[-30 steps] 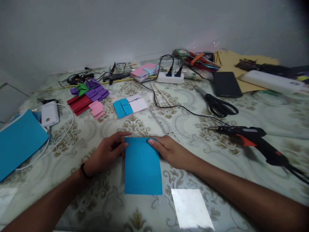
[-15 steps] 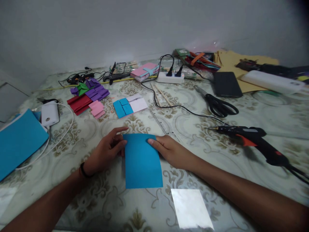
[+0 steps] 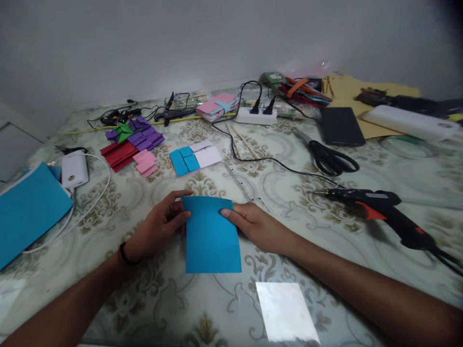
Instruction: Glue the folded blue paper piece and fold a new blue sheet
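Note:
A blue sheet of paper (image 3: 212, 241) is held up above the patterned table, in front of me. My left hand (image 3: 162, 222) has its left edge, thumb on the front and the other fingers behind. On the right edge my right hand (image 3: 253, 224) grips the sheet, its thumb flat on the blue face. Beyond the sheet lie folded blue and white paper pieces (image 3: 183, 160), with a pink folded piece (image 3: 145, 163) to their left. A clear ruler (image 3: 238, 182) rests behind my right hand.
Black scissors (image 3: 332, 158) and a glue gun (image 3: 376, 205) lie on the right. A power strip (image 3: 256, 116) with cords stands at the back. At the left are a white power bank (image 3: 74, 169) and blue sheets (image 3: 32, 212).
The blue sheet has shifted slightly up and to the left between my hands, and its top edge now reaches my left index finger. Both hands have barely moved.

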`<state>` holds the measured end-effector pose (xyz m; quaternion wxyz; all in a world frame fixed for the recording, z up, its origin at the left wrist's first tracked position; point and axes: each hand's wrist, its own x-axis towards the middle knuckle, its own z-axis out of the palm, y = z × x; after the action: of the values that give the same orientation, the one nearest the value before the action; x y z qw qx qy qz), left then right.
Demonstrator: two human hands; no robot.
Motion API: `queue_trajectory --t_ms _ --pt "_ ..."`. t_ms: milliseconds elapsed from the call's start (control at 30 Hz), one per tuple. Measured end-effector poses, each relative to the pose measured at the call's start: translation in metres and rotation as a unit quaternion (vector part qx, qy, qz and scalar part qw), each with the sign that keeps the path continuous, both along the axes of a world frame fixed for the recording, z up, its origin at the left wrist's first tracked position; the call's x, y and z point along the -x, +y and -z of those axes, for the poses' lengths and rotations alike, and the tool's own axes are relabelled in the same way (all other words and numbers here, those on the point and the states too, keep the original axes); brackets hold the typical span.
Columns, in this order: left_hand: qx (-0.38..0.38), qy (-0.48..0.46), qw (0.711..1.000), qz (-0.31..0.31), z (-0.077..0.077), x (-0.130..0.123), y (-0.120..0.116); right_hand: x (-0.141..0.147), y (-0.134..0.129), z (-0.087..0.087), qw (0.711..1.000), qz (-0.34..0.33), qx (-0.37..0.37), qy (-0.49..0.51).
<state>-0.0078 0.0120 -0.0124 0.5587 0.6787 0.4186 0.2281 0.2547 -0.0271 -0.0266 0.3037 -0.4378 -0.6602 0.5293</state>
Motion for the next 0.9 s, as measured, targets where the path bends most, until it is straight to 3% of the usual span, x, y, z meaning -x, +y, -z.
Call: queue_trajectory --t_ms 233,467,700,900 --pt "-0.057 0.106 0.99 0.075 -0.0061 0.001 0.003 -0.0011 0.001 0.0023 1.0 0.015 -0.009 0.015" --pt "-0.062 0.098 0.992 0.04 -0.0025 0.0038 0.0032 0.0011 -0.0016 -0.0004 0.995 -0.018 0.07 0.065" --pt "-0.062 0.094 0.993 0.022 -0.0026 0.0015 0.0039 0.0012 -0.0008 -0.0013 0.997 -0.01 0.061 0.042" --pt "-0.046 0.076 0.994 0.058 -0.0029 0.003 0.0048 0.0009 -0.001 -0.0009 0.998 -0.005 0.051 0.04"
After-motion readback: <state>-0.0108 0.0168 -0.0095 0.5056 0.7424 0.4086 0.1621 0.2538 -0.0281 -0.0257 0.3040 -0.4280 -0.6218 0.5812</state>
